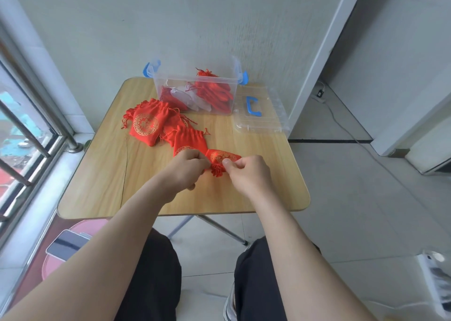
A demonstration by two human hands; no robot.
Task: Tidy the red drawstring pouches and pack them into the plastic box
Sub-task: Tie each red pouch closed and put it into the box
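A red drawstring pouch (220,158) with a gold print lies on the wooden table (97,186) between my hands. My left hand (188,165) pinches its gathered neck from the left, and my right hand (246,170) pinches it from the right. A loose pile of red pouches (151,123) lies just behind, left of centre. The clear plastic box (195,86) with blue latches stands at the table's far edge. Several red pouches (214,91) are stacked inside its right half.
The box's clear lid (258,115) with a blue handle lies on the table right of the box. A window with metal bars (22,135) is on the left. A pink stool with a phone (66,245) stands below the table's left corner.
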